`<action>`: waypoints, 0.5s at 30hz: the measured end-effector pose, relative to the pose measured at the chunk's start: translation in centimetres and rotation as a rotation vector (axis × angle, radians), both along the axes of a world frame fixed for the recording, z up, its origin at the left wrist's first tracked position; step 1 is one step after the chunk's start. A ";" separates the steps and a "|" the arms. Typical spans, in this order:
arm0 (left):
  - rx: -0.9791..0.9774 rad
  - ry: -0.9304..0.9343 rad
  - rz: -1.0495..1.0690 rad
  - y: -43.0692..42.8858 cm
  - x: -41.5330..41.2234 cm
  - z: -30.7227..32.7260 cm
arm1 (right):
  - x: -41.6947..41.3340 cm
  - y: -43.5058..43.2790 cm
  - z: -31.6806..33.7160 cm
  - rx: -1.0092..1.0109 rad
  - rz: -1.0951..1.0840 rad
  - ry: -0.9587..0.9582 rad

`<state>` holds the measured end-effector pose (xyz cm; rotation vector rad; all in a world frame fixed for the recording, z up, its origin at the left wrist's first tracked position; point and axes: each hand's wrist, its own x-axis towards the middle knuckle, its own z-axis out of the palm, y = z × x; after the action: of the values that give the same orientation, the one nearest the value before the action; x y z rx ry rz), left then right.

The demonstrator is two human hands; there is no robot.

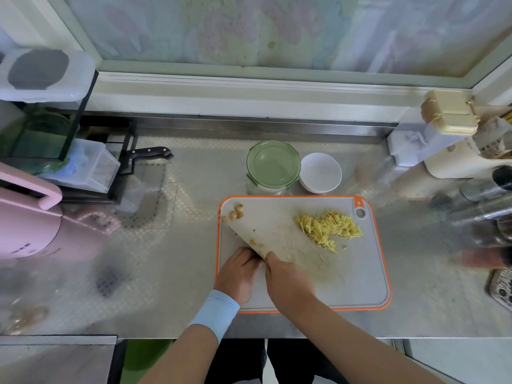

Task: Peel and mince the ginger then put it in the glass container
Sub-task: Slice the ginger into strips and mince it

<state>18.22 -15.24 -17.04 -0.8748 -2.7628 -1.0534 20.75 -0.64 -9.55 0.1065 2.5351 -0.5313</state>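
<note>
A grey cutting board (357, 284) with an orange rim lies in front of me. A pile of yellow ginger strips (329, 227) sits on its right half, and a few ginger scraps (235, 213) lie in its far left corner. My right hand (288, 284) grips a wide cleaver (277, 234); its blade slants toward the far left corner with ginger bits stuck to it. My left hand (238, 273) sits just left of the blade, fingers curled down onto the board, and anything under them is hidden. The glass container (273, 169) with a green lid stands behind the board.
A white bowl (320, 173) stands right of the container. A pink appliance (30, 223) and a rack with a black-handled knife (151, 152) are on the left. Metal utensils (482, 206) and a cream holder (457, 162) crowd the right. The counter's front edge is near my body.
</note>
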 end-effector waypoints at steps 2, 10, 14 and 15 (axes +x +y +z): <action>0.007 0.015 -0.017 0.0 -0.1 0.1 | 0.4 0.6 0.3 -0.015 -0.011 0.011; 0.040 0.026 0.007 0.0 0.1 -0.5 | 3.2 2.5 -0.4 0.040 -0.018 -0.001; -0.001 0.048 0.018 0.3 0.2 -0.2 | 1.2 0.9 -0.6 0.016 -0.026 -0.002; -0.010 0.054 0.027 0.3 0.2 -0.1 | 0.8 0.6 -0.6 0.009 -0.027 0.001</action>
<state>18.43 -14.91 -17.16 -0.8515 -2.7300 -0.9969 21.57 -0.05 -10.18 0.1442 2.5410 -0.5305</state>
